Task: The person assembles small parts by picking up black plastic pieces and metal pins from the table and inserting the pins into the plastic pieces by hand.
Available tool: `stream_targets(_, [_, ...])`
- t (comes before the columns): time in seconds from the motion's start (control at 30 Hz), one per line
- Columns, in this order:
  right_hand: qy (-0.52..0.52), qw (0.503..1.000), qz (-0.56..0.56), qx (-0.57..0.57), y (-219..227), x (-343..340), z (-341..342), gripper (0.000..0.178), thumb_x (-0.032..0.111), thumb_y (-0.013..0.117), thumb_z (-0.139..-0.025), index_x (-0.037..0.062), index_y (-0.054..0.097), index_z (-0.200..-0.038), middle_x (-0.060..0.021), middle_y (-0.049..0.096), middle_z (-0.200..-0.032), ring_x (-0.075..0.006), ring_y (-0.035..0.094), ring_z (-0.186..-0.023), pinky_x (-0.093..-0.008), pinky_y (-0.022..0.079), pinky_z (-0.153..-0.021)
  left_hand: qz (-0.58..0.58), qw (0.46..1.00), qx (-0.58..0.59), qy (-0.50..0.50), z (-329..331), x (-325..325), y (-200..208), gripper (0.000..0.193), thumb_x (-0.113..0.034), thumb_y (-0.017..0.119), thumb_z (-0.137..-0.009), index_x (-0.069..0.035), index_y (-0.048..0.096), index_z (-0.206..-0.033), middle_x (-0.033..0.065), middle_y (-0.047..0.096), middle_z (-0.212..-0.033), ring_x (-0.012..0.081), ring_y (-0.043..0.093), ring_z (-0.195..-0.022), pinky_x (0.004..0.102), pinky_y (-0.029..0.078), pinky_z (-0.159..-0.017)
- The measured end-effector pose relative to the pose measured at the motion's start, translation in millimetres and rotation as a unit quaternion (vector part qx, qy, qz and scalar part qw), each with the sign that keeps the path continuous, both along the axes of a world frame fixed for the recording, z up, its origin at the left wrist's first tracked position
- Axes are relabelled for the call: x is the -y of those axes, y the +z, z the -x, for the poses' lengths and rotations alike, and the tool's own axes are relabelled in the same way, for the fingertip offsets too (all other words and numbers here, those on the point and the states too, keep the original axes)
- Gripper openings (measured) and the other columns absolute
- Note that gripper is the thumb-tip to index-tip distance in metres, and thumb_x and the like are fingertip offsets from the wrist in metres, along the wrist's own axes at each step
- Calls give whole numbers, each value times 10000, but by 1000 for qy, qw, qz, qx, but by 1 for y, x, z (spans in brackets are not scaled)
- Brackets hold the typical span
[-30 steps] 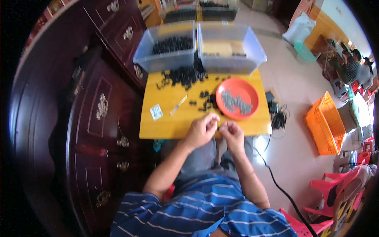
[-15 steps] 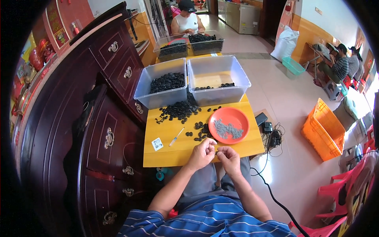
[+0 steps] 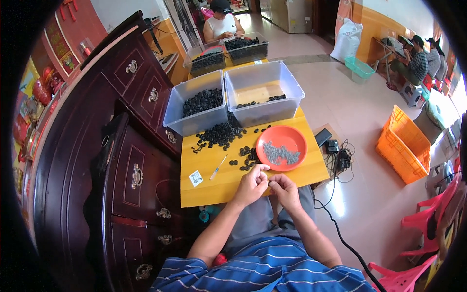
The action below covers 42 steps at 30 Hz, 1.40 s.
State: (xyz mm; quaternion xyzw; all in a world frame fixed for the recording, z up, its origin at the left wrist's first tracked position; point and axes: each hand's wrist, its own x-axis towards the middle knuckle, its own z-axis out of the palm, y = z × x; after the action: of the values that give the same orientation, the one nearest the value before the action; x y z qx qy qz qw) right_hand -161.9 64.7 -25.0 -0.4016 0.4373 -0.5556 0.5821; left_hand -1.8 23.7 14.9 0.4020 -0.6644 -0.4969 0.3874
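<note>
My left hand [image 3: 252, 186] and my right hand [image 3: 287, 191] meet at the table's near edge, fingertips almost touching. Between them is a small black part [image 3: 270, 183], mostly hidden by the fingers, which both hands pinch. Just beyond my fingers sits an orange-red plate [image 3: 298, 138] with a heap of small grey pieces [image 3: 278, 153]. Left of the plate lie loose black oval parts [image 3: 250, 156], and a larger pile of black parts [image 3: 219, 134] spreads farther back. A thin pen-like tool [image 3: 218, 167] and a white card with a printed square code [image 3: 195, 178] rest at the left.
Two clear plastic bins [image 3: 265, 113] hold black parts at the table's back. Across from me a person [image 3: 224, 24] sits behind more bins [image 3: 248, 51]. Dark wooden drawers [image 3: 141, 180] stand close on the left. On the right are cables [image 3: 343, 158], an orange crate [image 3: 403, 146] and pink chairs [image 3: 425, 214].
The whole view has shifted slightly. My hands stay together at the table edge, with the fingertips a little closer around the small black part.
</note>
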Motion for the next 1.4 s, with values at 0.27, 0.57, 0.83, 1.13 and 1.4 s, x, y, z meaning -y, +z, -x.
stream_targets(0.27, [-29, 1000, 0, -11, -1, 8, 7, 87, 82, 619, -983, 23, 656, -1035, 37, 610, -827, -47, 562, -732, -215, 458, -650, 51, 999, 12, 5, 9, 9, 1, 313, 35, 578, -918, 1, 548, -1228, 4, 568, -780, 47, 545, -684, 238, 472, -614])
stream_targets(0.57, [-19, 997, -23, 73, -8, 8, 5, 135, 60, 675, -966, 31, 638, -1092, 21, 650, -893, -56, 603, -783, -229, 513, -715, 13, 1000, -15, -8, 5, 6, 4, 344, 73, 578, -909, -2, 543, -1243, -11, 576, -846, 17, 540, -702, 194, 470, -627])
stream_targets(0.83, [-18, 998, -14, 67, -8, 4, 3, 131, 63, 687, -959, 30, 644, -1078, 26, 655, -888, -46, 606, -788, -218, 514, -712, 26, 1000, 3, -2, 3, 2, 2, 364, 94, 584, -888, -18, 558, -1234, -11, 589, -835, 25, 554, -699, 198, 478, -631])
stream_targets(1.13, [-32, 999, -9, 39, -14, 3, 0, 109, 24, 678, -928, 10, 659, -1034, 5, 665, -886, -59, 615, -788, -222, 510, -693, 29, 999, 31, 4, 3, 1, -2, 362, 96, 600, -867, -16, 575, -1210, -8, 593, -798, 32, 562, -675, 209, 485, -614])
stream_targets(1.4, [-25, 998, -7, 52, -18, 12, 12, 125, 30, 662, -946, 19, 641, -1068, 16, 644, -897, -55, 598, -813, -221, 501, -732, 27, 996, 79, 41, -17, 22, -11, 314, 9, 686, -862, 8, 652, -1174, 12, 639, -801, 52, 587, -661, 237, 509, -631])
